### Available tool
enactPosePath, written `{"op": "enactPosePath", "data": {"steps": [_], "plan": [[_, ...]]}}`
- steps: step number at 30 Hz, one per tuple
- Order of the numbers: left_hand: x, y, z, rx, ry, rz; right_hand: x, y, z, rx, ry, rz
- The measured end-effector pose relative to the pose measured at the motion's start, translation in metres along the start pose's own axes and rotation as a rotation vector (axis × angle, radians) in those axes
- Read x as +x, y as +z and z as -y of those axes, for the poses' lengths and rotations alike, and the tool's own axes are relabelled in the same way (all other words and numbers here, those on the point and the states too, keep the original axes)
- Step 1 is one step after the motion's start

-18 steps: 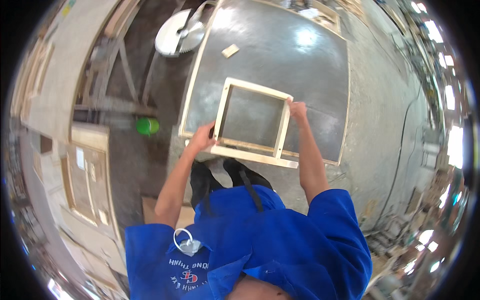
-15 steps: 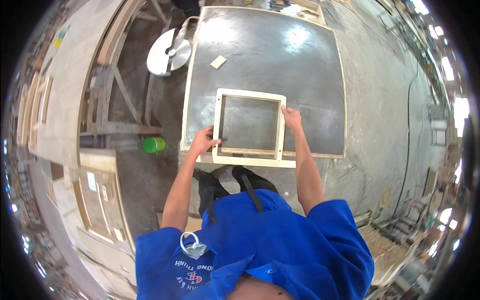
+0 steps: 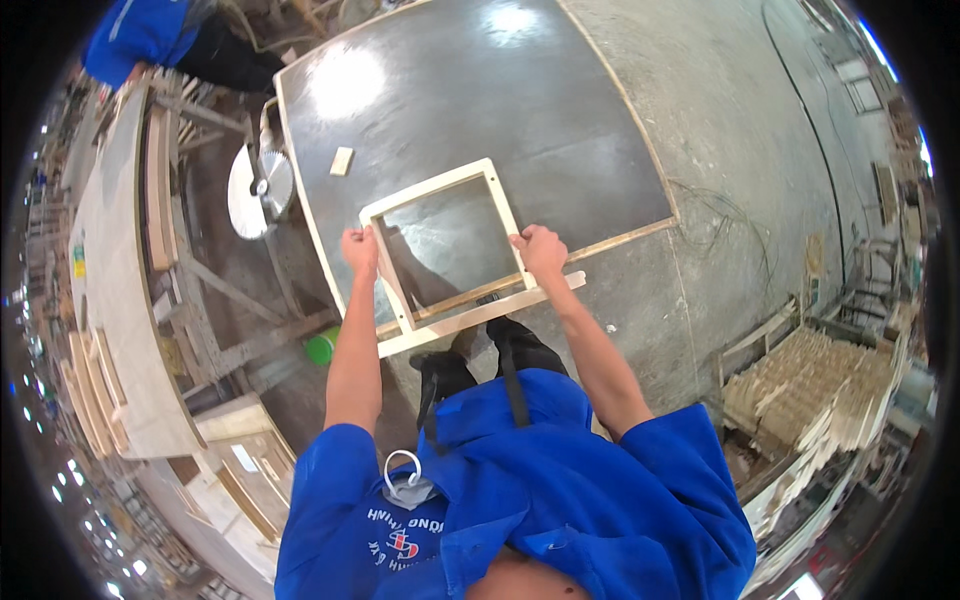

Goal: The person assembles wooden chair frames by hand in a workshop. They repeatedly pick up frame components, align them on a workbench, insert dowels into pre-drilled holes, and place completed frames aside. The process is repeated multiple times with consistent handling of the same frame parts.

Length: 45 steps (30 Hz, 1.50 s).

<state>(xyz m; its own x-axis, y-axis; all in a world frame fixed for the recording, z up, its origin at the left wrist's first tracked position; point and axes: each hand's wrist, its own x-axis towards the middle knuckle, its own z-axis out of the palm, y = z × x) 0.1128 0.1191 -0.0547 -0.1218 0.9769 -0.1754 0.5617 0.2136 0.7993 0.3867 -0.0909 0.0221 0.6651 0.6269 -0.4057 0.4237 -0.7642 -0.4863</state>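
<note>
Between my hands is a pale wooden frame [image 3: 428, 192], four-sided, with its near rail longer than the rest and jutting out at both ends. My left hand [image 3: 361, 250] is closed round the left side piece, close to the far left corner. On the right side piece my right hand [image 3: 540, 250] is closed about midway along. Over the near edge of a dark-topped table [image 3: 450, 110] the frame is held, its near rail beyond that edge. Dark spots like holes show near its corners. A small pale wood block [image 3: 341, 161] lies on the tabletop, beyond the frame.
Left of the table stands a circular saw blade [image 3: 275, 185] with a white cover. A green bucket [image 3: 321, 347] sits on the floor nearby. At the far left, a person in blue [image 3: 150, 40] stands by a long workbench [image 3: 130, 300]. Stacked wood strips [image 3: 810, 385] lie at right.
My view has turned, so the table appears tilted. My left hand has moved up the left side piece toward the far corner; my right hand has slid nearer me along its side.
</note>
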Motion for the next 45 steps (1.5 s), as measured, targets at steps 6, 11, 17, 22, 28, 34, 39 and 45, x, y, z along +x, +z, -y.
{"op": "enactPosePath", "data": {"steps": [6, 11, 17, 22, 28, 34, 39, 45], "plan": [[-0.114, -0.007, -0.054, 0.182, 0.626, 0.387, -0.089, 0.005, -0.043, 0.404, -0.307, -0.207], [-0.234, 0.025, -0.033, 0.551, 0.752, 0.803, -0.166, -0.007, -0.117, 0.244, -0.012, 0.174], [-0.22, -0.047, -0.083, 0.206, 0.714, 0.797, -0.168, 0.023, -0.158, 0.095, -0.017, 0.278], [-0.158, -0.226, -0.104, -0.428, 0.506, 0.189, -0.14, 0.08, -0.044, 0.356, -0.169, 0.87], [-0.175, -0.381, 0.0, -1.43, 0.715, 0.339, -0.245, 0.148, 0.145, 0.543, -0.56, 0.922], [-0.31, -0.567, 0.111, -1.849, 0.498, -1.009, -0.402, 0.237, 0.272, 0.827, -0.799, 0.804], [-0.428, -0.595, 0.345, -1.721, -0.14, -1.516, -0.556, 0.284, 0.351, 0.206, -1.355, 0.822], [-0.498, -0.597, 0.392, -1.859, -0.318, -1.746, -0.683, 0.324, 0.387, -0.062, -1.517, 1.104]]}}
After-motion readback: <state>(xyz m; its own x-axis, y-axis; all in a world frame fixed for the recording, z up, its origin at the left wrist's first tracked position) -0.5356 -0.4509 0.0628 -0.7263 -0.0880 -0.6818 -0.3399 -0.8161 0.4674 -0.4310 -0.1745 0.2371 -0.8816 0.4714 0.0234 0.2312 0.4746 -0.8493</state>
